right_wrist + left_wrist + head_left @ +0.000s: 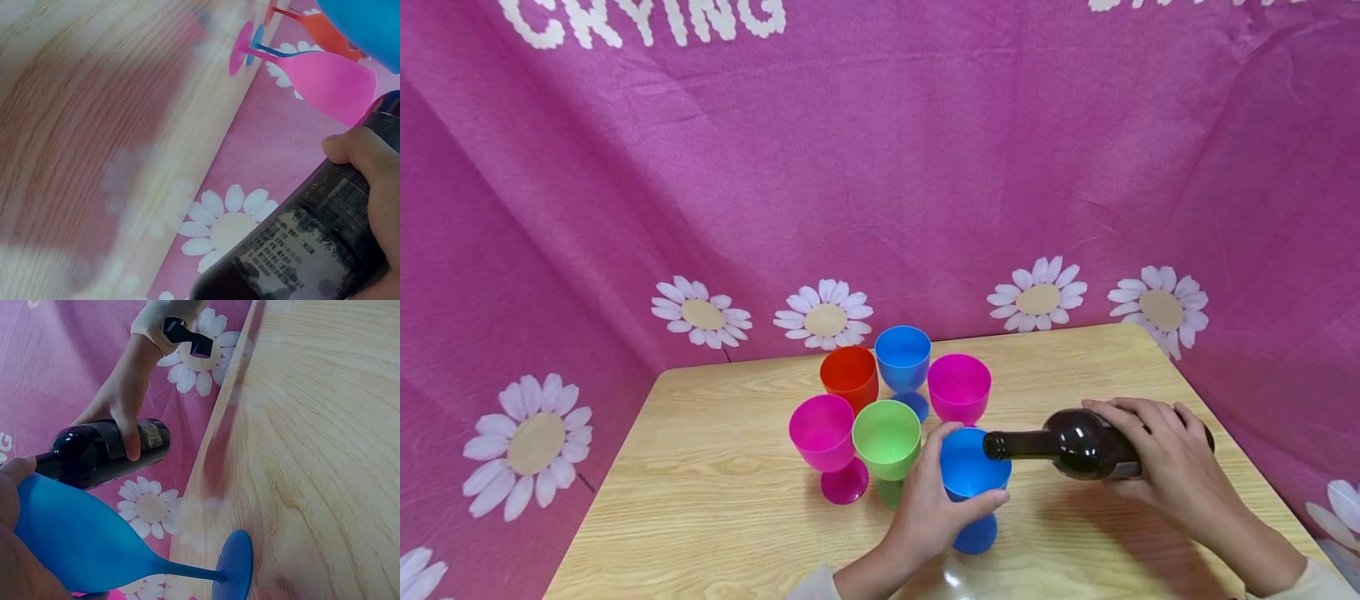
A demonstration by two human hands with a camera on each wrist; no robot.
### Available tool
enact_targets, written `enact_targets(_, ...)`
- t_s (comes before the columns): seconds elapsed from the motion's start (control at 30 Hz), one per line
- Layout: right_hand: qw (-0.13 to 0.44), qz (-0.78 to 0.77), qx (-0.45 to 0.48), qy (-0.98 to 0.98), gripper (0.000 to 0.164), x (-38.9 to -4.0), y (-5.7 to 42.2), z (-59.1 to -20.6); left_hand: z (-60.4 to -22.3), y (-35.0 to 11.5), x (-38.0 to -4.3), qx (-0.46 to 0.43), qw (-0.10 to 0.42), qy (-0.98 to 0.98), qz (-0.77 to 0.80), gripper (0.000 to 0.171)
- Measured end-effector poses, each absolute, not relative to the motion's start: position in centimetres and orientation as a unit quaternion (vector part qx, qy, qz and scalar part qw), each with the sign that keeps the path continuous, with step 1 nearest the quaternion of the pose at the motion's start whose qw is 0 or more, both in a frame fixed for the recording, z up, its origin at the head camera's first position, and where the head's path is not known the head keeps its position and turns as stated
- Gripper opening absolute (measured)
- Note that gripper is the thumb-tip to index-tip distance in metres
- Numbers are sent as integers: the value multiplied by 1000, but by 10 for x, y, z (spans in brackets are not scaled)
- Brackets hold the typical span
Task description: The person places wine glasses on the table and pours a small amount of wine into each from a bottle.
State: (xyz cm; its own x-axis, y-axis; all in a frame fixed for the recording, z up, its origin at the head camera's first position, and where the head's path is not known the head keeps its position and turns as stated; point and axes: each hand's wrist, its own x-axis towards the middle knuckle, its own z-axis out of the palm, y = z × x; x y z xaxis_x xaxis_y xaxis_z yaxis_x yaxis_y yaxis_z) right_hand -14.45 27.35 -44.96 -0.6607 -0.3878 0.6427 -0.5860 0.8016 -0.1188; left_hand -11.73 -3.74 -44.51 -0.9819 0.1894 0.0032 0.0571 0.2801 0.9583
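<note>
My left hand [928, 504] grips the bowl of a blue plastic goblet [973, 467], thumb on the near side and fingers around the left. In the left wrist view the goblet's foot [234, 565] shows at the wooden table. My right hand [1172, 458] holds a dark wine bottle [1093, 443] by its body, tipped nearly level, its neck pointing left. The bottle's mouth overlaps the goblet's rim in the head view. No liquid shows at the mouth. A printed label [300, 256] faces the right wrist camera.
Close left of the held goblet stand a green goblet [886, 437] and a pink one [822, 433]. Behind are a red goblet [850, 375], another blue one [903, 358] and a second pink one [959, 387]. A purple daisy-print cloth [880, 183] hangs along the table's [700, 483] far edge.
</note>
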Motion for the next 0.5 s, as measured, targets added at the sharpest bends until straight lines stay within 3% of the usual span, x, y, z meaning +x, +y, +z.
enact_targets(0.5, 326, 120, 278, -896, 83, -145, 280, -443, -445, -37, -117, 78, 52, 802, 590, 85)
